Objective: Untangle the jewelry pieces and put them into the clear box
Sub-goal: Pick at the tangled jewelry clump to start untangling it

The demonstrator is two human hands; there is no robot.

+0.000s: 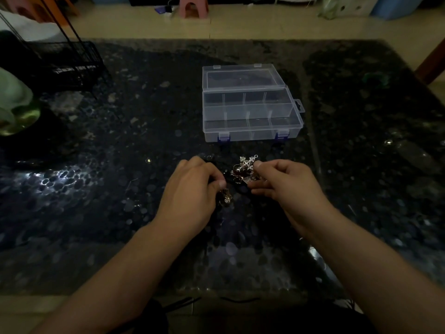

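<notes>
At six o'clock from the clear box, both hands are working a jewelry tangle on the dark table.
Left hand is curling inward, its grip pinching a dangling gold charm; right hand is pinching the tangle's three o'clock side.

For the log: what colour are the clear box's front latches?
Blue latches on the clear box; head view.

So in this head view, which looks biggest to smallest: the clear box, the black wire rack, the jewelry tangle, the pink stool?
1. Clear box and black wire rack: alike; the rack is cut off, so unranked.
2. Pink stool, far away, so truly bigger.
3. Jewelry tangle, partly hidden by hands.
</notes>
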